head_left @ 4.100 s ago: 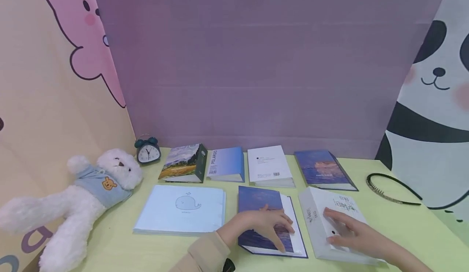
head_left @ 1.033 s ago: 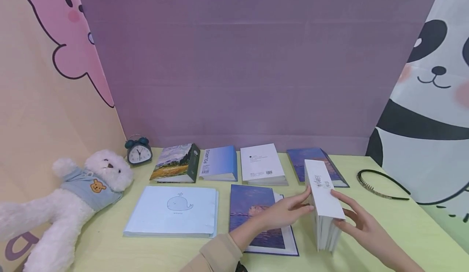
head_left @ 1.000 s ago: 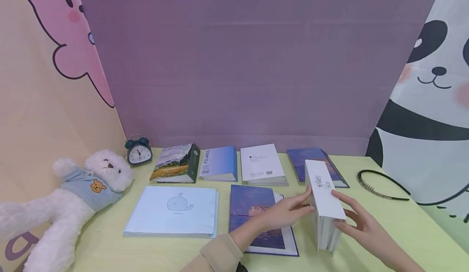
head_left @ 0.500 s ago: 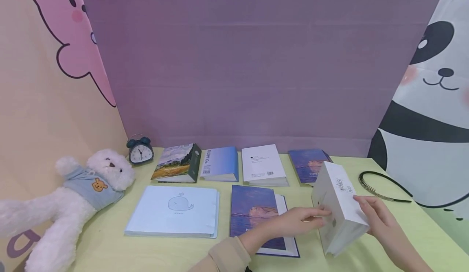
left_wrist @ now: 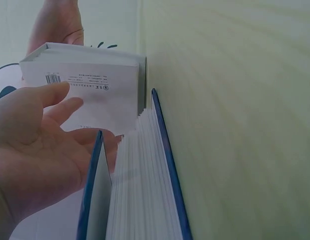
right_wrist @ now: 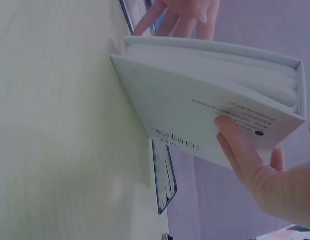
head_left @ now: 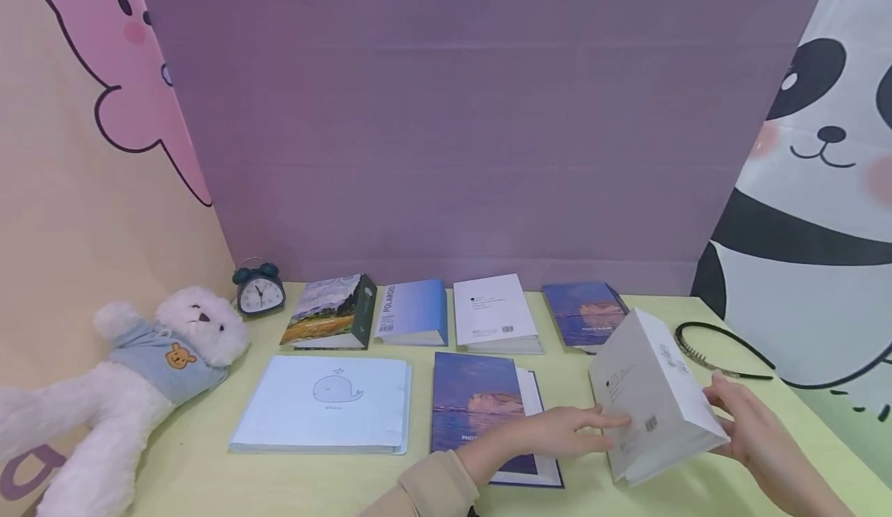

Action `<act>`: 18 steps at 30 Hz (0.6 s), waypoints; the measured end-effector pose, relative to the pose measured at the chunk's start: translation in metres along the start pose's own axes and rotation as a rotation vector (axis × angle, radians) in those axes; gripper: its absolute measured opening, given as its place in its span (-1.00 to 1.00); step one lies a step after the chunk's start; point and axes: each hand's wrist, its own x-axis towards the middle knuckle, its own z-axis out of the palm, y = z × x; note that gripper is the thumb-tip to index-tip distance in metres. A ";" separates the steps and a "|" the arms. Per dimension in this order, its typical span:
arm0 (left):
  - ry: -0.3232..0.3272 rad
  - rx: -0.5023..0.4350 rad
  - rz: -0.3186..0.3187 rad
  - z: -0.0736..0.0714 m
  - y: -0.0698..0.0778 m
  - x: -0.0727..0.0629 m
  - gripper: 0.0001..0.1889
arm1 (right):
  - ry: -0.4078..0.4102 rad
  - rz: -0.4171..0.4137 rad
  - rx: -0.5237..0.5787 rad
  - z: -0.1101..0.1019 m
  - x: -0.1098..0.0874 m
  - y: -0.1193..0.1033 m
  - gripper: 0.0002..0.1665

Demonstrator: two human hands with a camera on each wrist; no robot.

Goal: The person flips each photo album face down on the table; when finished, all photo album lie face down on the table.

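A thick white book (head_left: 644,405) leans over to the right, its barcoded back cover facing up and left. Against that back cover my left hand (head_left: 557,432) rests with outstretched fingers (left_wrist: 69,106). My right hand (head_left: 749,424) is on the far side, below the spine, its fingers (right_wrist: 240,145) laid along the front cover. The right wrist view shows the book's page edges between its covers. Under my left wrist lies a purple-blue photo album (head_left: 477,401) with a sunset-and-sea picture, partly covered by the arm.
Behind stands a row of books: a landscape one (head_left: 331,308), a blue one (head_left: 414,312), a white one (head_left: 496,308) and another photo album (head_left: 581,312). A whale album (head_left: 324,405), plush bear (head_left: 181,362) and alarm clock (head_left: 260,292) are left; a headband (head_left: 725,350) is right.
The white book lay flat, then was stood spine up, and now tips rightward with its back cover showing. My left hand moved from the photo album to the book; my right shifted to its right side.
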 end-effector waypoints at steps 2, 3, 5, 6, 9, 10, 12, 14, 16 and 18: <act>-0.011 -0.008 -0.015 0.000 0.000 0.000 -0.55 | -0.013 0.051 -0.047 -0.005 0.002 0.001 -0.63; -0.017 -0.005 -0.015 0.000 0.000 0.000 -0.54 | -0.023 0.088 -0.071 -0.006 0.003 0.002 -0.55; -0.032 -0.012 -0.017 -0.001 0.000 0.001 -0.52 | -0.042 0.158 -0.123 -0.008 0.004 0.005 -0.42; -0.042 -0.015 -0.017 -0.001 -0.001 0.000 -0.52 | -0.053 0.190 -0.141 -0.009 0.004 0.007 -0.39; -0.068 -0.014 -0.024 -0.002 -0.001 0.000 -0.53 | -0.073 0.226 -0.165 -0.009 0.005 0.014 -0.44; -0.075 -0.020 -0.032 -0.002 -0.001 -0.001 -0.54 | -0.074 0.231 -0.171 -0.009 0.005 0.015 -0.46; -0.081 -0.019 -0.042 -0.003 -0.001 -0.002 -0.56 | -0.074 0.246 -0.196 -0.009 0.007 0.017 -0.43; -0.081 -0.018 -0.050 -0.004 -0.001 -0.003 -0.57 | -0.075 0.283 -0.240 -0.009 0.009 0.016 -0.27; -0.075 -0.008 -0.051 -0.004 -0.001 -0.004 -0.57 | -0.083 0.311 -0.283 -0.009 0.012 0.015 -0.14; -0.065 -0.011 -0.057 -0.004 -0.002 -0.005 -0.57 | -0.093 0.320 -0.313 -0.009 0.013 0.016 -0.11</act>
